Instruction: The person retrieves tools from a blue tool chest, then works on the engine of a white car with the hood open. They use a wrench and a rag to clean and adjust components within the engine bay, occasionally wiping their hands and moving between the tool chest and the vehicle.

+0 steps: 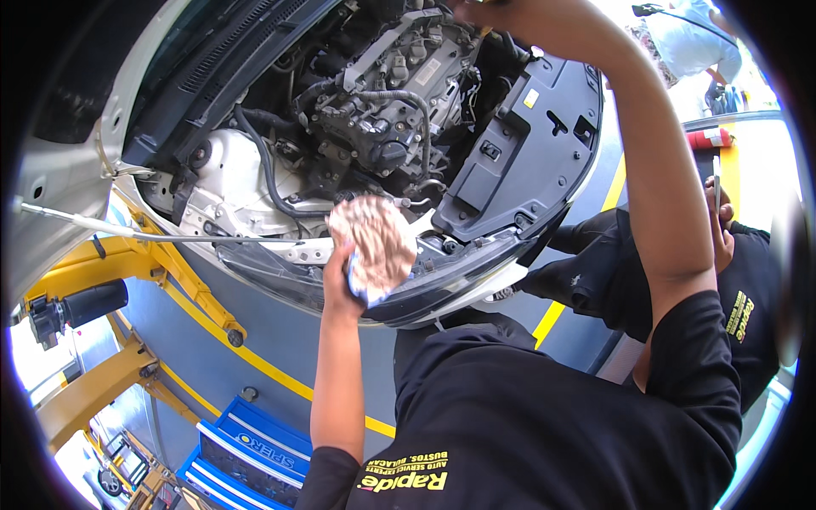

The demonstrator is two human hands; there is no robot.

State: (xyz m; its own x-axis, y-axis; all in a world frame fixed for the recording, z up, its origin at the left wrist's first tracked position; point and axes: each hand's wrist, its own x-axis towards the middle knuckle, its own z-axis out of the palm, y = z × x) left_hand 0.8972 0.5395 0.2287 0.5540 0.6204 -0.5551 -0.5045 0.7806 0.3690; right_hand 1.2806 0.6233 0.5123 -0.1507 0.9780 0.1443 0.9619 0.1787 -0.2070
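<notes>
My left hand grips a crumpled beige-pink rag with a bit of blue at its underside, held over the front edge of the open engine bay. My right hand reaches to the top of the view, at the far end of the engine; its fingers are too dark and cut off to make out. A grey plastic cover lies right of the engine. A thin prop rod crosses to the raised hood on the left.
A co-worker in black at the right holds a slim object. A person in light clothing is beyond, near a red extinguisher. A yellow lift arm, a blue tool cart and yellow floor lines surround the car.
</notes>
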